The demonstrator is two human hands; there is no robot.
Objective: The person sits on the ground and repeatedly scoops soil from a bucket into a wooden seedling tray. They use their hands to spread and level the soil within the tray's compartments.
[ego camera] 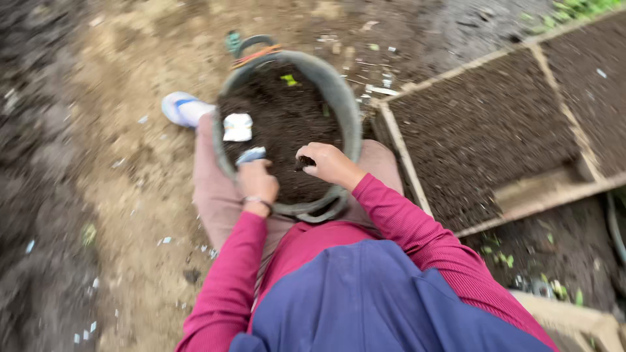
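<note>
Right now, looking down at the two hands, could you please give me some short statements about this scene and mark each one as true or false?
1. The grey basin on the person's lap holds dark soil. True.
2. The right hand is empty and flat on the ground. False: it is over the basin, pinching a bit of dark soil.
3. The left hand holds a small pale piece at the basin's near rim. True.
4. The wooden tray lies on the person's left side. False: it lies on the right, filled with soil.
5. The sleeves are blue. False: they are dark pink.
</note>
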